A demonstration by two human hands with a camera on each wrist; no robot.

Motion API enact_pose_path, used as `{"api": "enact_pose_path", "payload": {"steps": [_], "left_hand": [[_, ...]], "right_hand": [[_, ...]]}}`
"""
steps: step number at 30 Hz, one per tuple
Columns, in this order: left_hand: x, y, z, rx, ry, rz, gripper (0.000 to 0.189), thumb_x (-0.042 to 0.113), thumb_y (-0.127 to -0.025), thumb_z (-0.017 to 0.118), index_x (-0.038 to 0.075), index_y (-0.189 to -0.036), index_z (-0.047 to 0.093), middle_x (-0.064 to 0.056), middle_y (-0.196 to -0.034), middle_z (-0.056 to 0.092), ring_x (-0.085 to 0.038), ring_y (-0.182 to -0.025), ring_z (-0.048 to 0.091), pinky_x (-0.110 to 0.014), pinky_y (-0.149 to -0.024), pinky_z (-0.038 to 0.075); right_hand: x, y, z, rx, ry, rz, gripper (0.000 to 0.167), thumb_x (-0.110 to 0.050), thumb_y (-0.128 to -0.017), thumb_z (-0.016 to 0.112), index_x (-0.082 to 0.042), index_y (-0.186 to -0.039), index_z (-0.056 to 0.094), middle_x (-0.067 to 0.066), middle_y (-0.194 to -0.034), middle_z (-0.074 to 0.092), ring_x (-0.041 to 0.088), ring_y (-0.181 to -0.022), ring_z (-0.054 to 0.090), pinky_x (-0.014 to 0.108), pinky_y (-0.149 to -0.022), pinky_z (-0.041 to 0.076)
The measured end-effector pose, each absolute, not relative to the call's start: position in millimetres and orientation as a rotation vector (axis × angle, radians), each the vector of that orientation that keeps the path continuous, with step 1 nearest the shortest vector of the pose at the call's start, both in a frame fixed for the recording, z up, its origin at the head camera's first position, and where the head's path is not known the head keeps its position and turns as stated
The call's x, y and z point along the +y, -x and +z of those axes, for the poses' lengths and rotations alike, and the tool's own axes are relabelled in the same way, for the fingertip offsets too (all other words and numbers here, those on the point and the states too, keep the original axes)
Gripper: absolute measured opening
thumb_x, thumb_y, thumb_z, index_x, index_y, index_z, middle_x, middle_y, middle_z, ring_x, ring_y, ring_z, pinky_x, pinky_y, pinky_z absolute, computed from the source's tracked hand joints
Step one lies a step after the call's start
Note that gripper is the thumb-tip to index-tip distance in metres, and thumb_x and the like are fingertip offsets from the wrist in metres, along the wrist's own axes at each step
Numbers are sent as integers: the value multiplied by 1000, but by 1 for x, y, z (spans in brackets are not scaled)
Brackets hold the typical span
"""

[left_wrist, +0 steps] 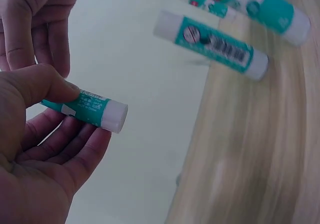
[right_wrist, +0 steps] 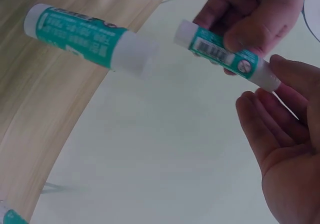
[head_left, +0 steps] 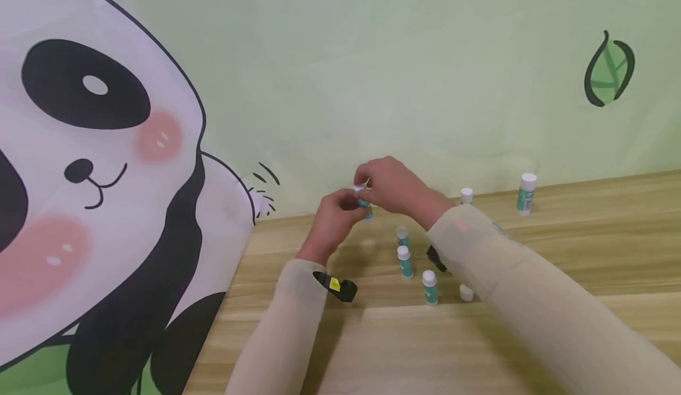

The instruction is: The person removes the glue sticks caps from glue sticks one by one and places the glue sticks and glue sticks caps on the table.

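A small glue stick [left_wrist: 87,106] with a teal label is held up above the back edge of the table. My left hand [head_left: 332,220] grips its body between thumb and fingers. At the top, my right hand [head_left: 396,188] pinches the white cap [head_left: 360,189]. In the right wrist view, the right thumb and fingertips lie at the cap end, while the left thumb presses on the label [right_wrist: 215,51]. To the right of the hands, a glue stick [head_left: 402,236] stands with another glue stick [head_left: 405,262] just in front of it.
Nearer stands a glue stick [head_left: 430,288], with a loose white cap [head_left: 466,292] beside it. A larger glue stick [head_left: 526,194] is at the back right; another glue stick [head_left: 466,196] is partly behind the right sleeve. The panda-printed backdrop [head_left: 319,87] borders the wooden table [head_left: 383,347].
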State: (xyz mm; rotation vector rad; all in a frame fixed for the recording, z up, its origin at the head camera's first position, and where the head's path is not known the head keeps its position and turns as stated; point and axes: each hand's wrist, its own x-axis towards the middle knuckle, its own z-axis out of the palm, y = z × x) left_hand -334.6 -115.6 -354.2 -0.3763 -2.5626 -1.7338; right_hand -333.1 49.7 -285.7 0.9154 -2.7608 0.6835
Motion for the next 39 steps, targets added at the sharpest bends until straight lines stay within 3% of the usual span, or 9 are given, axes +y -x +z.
{"api": "enact_pose_path", "payload": {"steps": [13,31,39], "left_hand": [[-97,319,-344,-2516,496,-1749,22,13,-86,69,9,-107,68,-6,-99,67,-16,-93,62,-29,-82,54],[-77,294,-337,-2535,641,-1766,28,24,-88,72,18,-115,68,-1,-109,70,-15,-101,66,-32,-89,55],[-67,280,-339,-2525,724,-1784,30,23,-86,73,17,-115,68,-1,-111,70,-15,-102,67,-31,-91,54]], "right_hand": [[71,309,-291,-2599,-834,845,19,-21,-91,67,-7,-104,70,5,-103,72,22,-96,67,36,-85,55],[105,272,-290,-2491,-801,957,15,-18,-88,70,-11,-102,72,0,-102,73,16,-93,71,37,-85,57],[116,259,-293,-2475,-774,1050,16,-16,-86,73,-12,-101,73,-1,-100,74,14,-90,70,37,-82,58]]}}
